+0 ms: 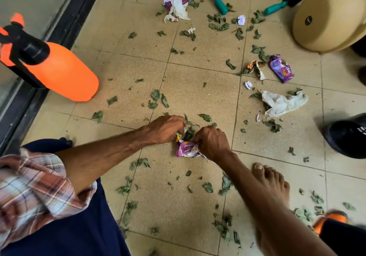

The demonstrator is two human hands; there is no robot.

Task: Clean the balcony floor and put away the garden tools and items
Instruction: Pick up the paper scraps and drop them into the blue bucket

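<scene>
While crouching low over the floor, grips a crumpled purple wrapper with both hands. Curls the left hand round its upper edge, fingers tucked under and clenched on the foil. Pinches its right side with the right hand, thumb and fingers closed on it. Keeps the wrapper low on the tile, just ahead of a bare foot, with torn leaves bunched between the two sets of knuckles and scattered across every tile around. Wears a plaid sleeve, rolled up on the left arm. Looks left onto an orange sprayer beside the dark door frame. Looks ahead onto a rake and a trowel, both teal-handled, lying well apart among paper scraps, the trowel's blade near a beige pot. Looks right onto a second wrapper, a white bag near it, and a black shoe at the edge.
</scene>
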